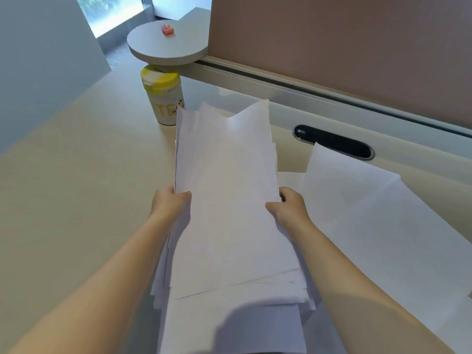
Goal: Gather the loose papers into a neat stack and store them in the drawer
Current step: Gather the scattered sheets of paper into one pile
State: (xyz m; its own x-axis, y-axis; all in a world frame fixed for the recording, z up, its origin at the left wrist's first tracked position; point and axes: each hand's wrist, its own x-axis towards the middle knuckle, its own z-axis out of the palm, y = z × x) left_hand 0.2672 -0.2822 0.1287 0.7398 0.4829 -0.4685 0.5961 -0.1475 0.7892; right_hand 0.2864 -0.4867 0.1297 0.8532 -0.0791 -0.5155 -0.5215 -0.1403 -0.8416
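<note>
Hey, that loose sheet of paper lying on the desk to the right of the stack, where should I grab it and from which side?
Probably by its near left edge, coming from the left with the right hand. The loose sheet lies flat on the desk, and that edge sits right beside the hand, which now grips the stack with the left hand. Its far corner reaches the dark slot.

A yellow-lidded canister (163,94) stands on the table (76,175) beyond the fingers, left. Farther off, a round shelf (167,46) carries a small pink object (167,30). A dark cable slot (333,141) lies beyond, right.
</note>
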